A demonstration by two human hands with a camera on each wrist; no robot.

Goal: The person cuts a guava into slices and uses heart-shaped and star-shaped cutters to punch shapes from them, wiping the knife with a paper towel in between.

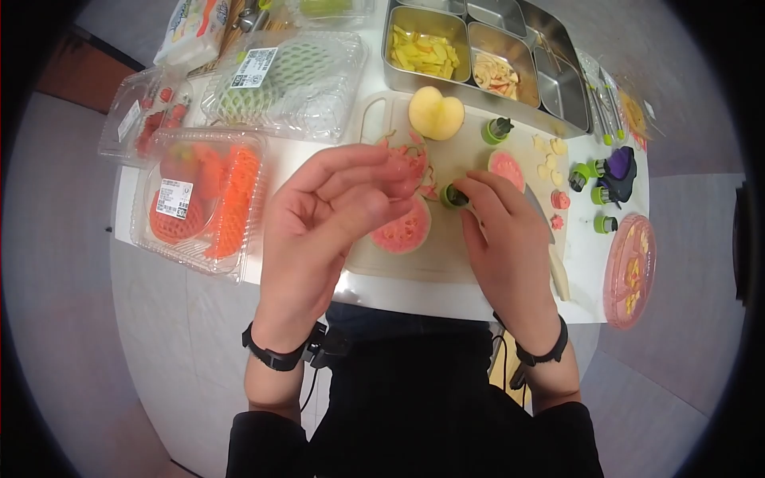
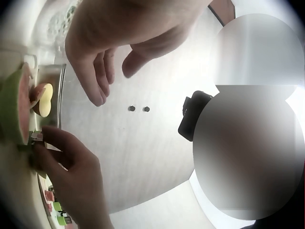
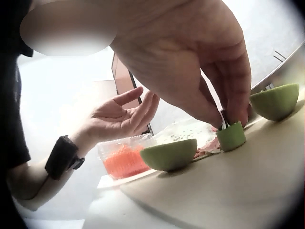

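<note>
The right hand's (image 1: 512, 243) grip pinches the green cutter (image 3: 231, 137); keep it square to the board (image 1: 446, 259), loosely spread left hand (image 1: 323, 215) clear.

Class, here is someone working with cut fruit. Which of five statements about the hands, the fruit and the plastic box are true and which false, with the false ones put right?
1. The right hand grips a small green cutter. True.
2. The left hand holds a knife. False: it is raised and holds nothing.
3. The cut apple lies with its pale flesh facing up. True.
4. A pink-fleshed half near the hands sits in the steel container. False: it is on the cutting board.
5. The orange-netted fruit is in a clear plastic box. True.
</note>
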